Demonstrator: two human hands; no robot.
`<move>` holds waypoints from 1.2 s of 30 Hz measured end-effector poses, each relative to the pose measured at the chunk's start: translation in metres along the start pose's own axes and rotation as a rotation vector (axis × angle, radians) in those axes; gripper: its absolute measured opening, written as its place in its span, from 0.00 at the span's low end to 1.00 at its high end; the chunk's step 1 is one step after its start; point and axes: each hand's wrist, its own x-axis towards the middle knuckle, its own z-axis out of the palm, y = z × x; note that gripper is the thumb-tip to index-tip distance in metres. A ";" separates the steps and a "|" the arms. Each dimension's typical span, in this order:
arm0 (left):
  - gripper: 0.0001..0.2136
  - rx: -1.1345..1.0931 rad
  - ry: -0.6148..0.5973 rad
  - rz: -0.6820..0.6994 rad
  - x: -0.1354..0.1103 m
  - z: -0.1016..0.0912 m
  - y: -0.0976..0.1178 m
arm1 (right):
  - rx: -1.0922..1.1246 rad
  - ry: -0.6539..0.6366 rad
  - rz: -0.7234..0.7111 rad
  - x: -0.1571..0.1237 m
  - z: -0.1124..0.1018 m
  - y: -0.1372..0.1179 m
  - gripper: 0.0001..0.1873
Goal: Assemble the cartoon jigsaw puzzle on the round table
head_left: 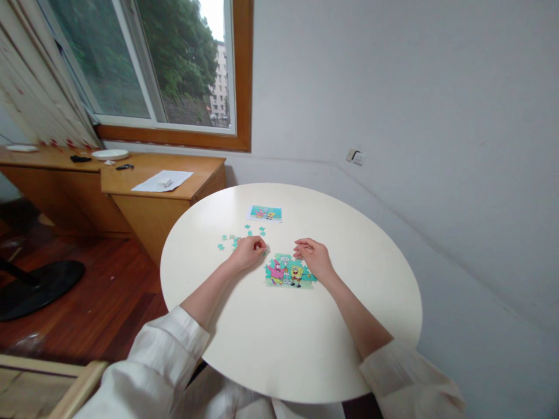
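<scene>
A partly assembled jigsaw puzzle [286, 273] with cartoon figures lies flat on the round white table [279, 331]; its upper edge is uneven. My left hand [250, 251] is just left of the puzzle's upper left corner, thumb and forefinger pinched on a small puzzle piece [267, 251]. Over the puzzle's upper right side hovers my right hand [315, 256], its fingers apart and nothing visible in them. Several loose teal pieces [221, 247] are scattered to the left, some partly hidden behind my left hand. Farther back lies a reference picture card [265, 213] with similar figures.
A wooden cabinet [209, 169] stands beyond the table at left, bearing a paper sheet [152, 181], a white plate [110, 155] and small dark items. Behind are a window [183, 64] and a wall socket [356, 157]. A wooden chair [82, 390] is at lower left.
</scene>
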 end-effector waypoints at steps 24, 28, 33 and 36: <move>0.06 0.335 -0.068 0.034 -0.002 0.000 -0.001 | -0.788 -0.068 0.059 0.012 -0.047 0.010 0.16; 0.07 0.381 -0.057 0.032 -0.001 0.001 -0.002 | -0.838 -0.067 0.072 0.012 -0.047 0.010 0.14; 0.07 0.386 -0.071 0.018 -0.002 0.000 -0.001 | -0.834 -0.067 0.099 0.012 -0.046 0.009 0.09; 0.07 0.385 -0.071 0.012 -0.002 0.000 0.000 | -0.823 -0.068 0.097 0.012 -0.046 0.010 0.07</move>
